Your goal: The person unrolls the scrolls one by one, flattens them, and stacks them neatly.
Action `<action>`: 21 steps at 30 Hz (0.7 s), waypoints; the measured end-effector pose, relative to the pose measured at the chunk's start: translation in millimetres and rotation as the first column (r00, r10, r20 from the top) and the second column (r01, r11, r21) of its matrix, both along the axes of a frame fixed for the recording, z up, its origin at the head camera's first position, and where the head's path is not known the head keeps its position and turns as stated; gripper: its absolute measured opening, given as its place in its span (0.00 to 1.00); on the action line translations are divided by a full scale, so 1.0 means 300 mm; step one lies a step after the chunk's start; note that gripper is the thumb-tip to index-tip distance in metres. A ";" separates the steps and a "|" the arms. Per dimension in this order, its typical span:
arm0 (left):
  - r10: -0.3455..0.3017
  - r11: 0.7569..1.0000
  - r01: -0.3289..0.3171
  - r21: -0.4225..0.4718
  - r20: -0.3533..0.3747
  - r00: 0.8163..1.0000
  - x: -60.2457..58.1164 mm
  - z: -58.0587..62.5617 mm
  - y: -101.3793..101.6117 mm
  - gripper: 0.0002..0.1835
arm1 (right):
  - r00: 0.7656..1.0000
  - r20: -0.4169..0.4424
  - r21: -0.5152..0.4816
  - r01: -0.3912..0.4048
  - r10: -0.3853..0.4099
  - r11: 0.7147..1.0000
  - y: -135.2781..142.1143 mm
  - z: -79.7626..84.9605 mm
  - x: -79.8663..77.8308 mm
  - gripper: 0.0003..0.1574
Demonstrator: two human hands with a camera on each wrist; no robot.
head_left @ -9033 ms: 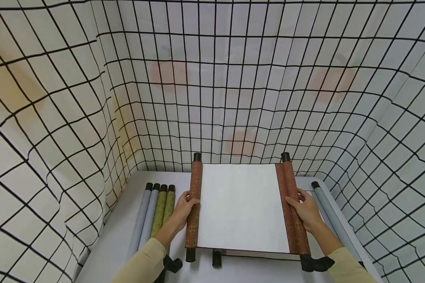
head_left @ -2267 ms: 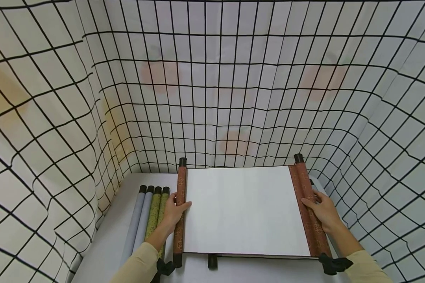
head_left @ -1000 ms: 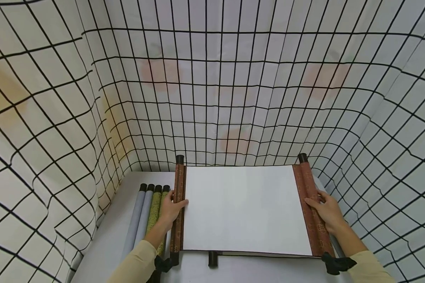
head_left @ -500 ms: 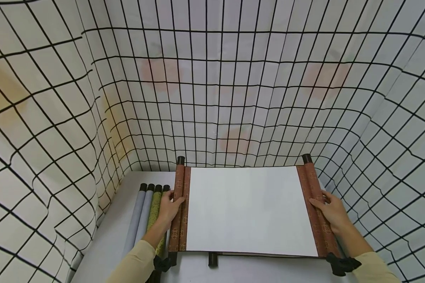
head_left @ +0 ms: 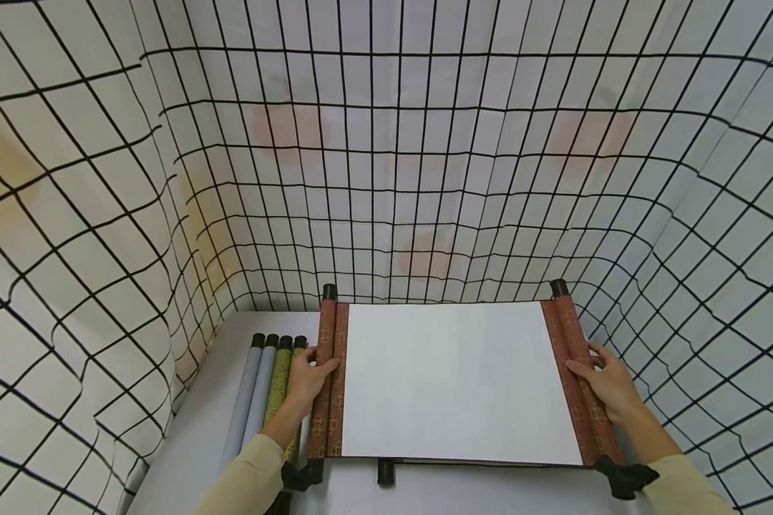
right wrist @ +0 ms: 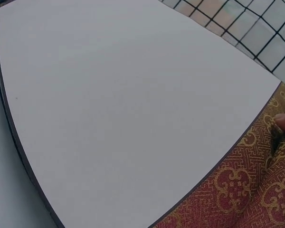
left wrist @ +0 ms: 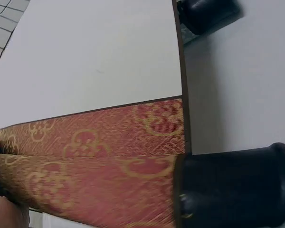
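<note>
I saw the left hand (head_left: 305,380) and right hand (head_left: 612,385) grip the white scroll (head_left: 454,383) by its red rollers (head_left: 321,415); a half-hidden black-capped roll (head_left: 386,473) seemed to lie beneath.

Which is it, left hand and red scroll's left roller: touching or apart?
Touching. The head view shows the left hand holding the left roller of the red scroll, thumb laid across the roller's front.
</note>
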State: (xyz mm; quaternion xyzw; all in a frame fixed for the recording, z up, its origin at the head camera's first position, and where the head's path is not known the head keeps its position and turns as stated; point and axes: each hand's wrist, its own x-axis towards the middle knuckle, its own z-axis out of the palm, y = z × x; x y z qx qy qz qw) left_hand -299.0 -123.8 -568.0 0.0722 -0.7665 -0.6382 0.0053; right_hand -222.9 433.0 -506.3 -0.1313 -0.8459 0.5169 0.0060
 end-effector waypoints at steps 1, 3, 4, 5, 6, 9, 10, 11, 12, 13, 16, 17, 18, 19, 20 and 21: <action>0.002 1.000 -0.002 0.007 0.003 1.000 -0.003 0.000 0.003 0.30 | 1.000 -0.001 0.002 0.004 -0.004 1.000 0.005 -0.002 -0.001 0.62; 0.010 1.000 -0.010 0.008 0.008 1.000 -0.011 0.000 0.010 0.30 | 1.000 0.002 -0.005 0.010 -0.010 1.000 0.019 -0.005 -0.004 0.62; 0.017 1.000 -0.017 0.000 0.010 1.000 -0.016 0.000 0.013 0.30 | 1.000 0.006 -0.011 0.013 -0.013 1.000 0.025 -0.006 -0.006 0.62; 0.022 1.000 -0.022 -0.009 0.012 1.000 -0.020 0.001 0.016 0.30 | 1.000 0.012 -0.016 0.017 -0.017 1.000 0.031 -0.007 -0.007 0.62; 0.024 1.000 -0.024 -0.019 0.011 1.000 -0.025 0.000 0.020 0.30 | 1.000 0.018 -0.017 0.018 -0.017 1.000 0.038 -0.009 -0.009 0.62; 0.019 1.000 -0.019 -0.024 0.023 1.000 -0.038 -0.001 0.032 0.30 | 0.999 0.037 -0.006 0.025 -0.025 1.000 0.059 -0.017 -0.018 0.62; 0.015 1.000 -0.014 -0.022 0.026 1.000 -0.042 -0.003 0.037 0.29 | 0.999 0.042 0.004 0.027 -0.027 1.000 0.066 -0.022 -0.022 0.62; 0.010 1.000 -0.010 -0.016 0.025 1.000 -0.046 -0.005 0.041 0.29 | 0.998 0.046 0.012 0.030 -0.031 0.999 0.072 -0.027 -0.027 0.61; 0.007 1.000 -0.006 -0.016 0.030 1.000 -0.049 -0.010 0.045 0.29 | 0.998 0.048 0.022 0.030 -0.031 0.999 0.079 -0.034 -0.032 0.61; 0.005 1.000 -0.005 -0.018 0.038 0.999 -0.051 -0.013 0.049 0.29 | 0.998 0.050 0.029 0.033 -0.034 0.999 0.086 -0.042 -0.037 0.61; 0.002 0.999 0.000 -0.055 0.051 0.999 -0.052 -0.028 0.062 0.28 | 0.998 0.053 0.064 0.031 -0.034 0.997 0.107 -0.074 -0.055 0.60; 0.001 0.997 0.003 -0.075 0.057 0.998 -0.052 -0.034 0.066 0.28 | 0.998 0.055 0.073 0.031 -0.035 0.997 0.114 -0.087 -0.060 0.59; -0.001 0.995 0.008 -0.095 0.068 0.998 -0.051 -0.040 0.071 0.28 | 0.998 0.057 0.082 0.030 -0.035 0.996 0.122 -0.099 -0.065 0.59; -0.005 0.994 0.013 -0.110 0.073 0.997 -0.051 -0.046 0.076 0.29 | 0.997 0.062 0.093 0.031 -0.037 0.995 0.130 -0.113 -0.069 0.58; -0.010 0.992 0.019 -0.123 0.075 0.997 -0.052 -0.053 0.081 0.29 | 0.997 0.068 0.105 0.032 -0.040 0.994 0.138 -0.127 -0.073 0.58; -0.016 0.991 0.026 -0.130 0.079 0.997 -0.054 -0.060 0.086 0.30 | 0.996 0.074 0.117 0.034 -0.043 0.993 0.146 -0.141 -0.077 0.57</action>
